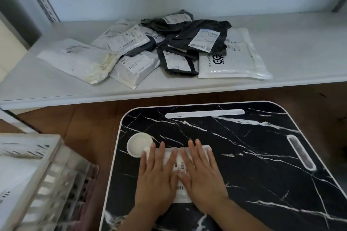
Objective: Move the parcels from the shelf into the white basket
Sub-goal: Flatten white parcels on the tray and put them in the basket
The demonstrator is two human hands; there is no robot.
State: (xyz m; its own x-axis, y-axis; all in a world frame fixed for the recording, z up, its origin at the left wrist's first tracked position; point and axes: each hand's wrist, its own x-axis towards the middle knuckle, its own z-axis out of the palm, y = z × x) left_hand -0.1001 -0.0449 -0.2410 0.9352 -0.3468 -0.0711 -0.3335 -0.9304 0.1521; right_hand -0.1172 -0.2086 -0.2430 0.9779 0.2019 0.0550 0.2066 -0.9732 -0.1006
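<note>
- the left hand (156,178) lies flat on a white parcel (181,172), fingers straight and spread a little, pressing down and not curled round it.
- the right hand (201,176) lies flat beside it on the same parcel, fingers straight too. the two hands touch at the thumbs.
- this parcel lies on a black tray (253,165) with white lines like marble, near the tray's left edge. you can see barcodes on it between the hands.
- a small round white dish (138,143) sits at the tray's left edge, just beside the left fingertips.
- a heap of parcels (155,47), white, grey and black, lies in the middle of the white shelf (300,52), past the tray's far edge.
- the white basket (37,180) stands to the left of the tray, by the bottom left corner. flat white things lie in it, but it is too blurry to tell more.
</note>
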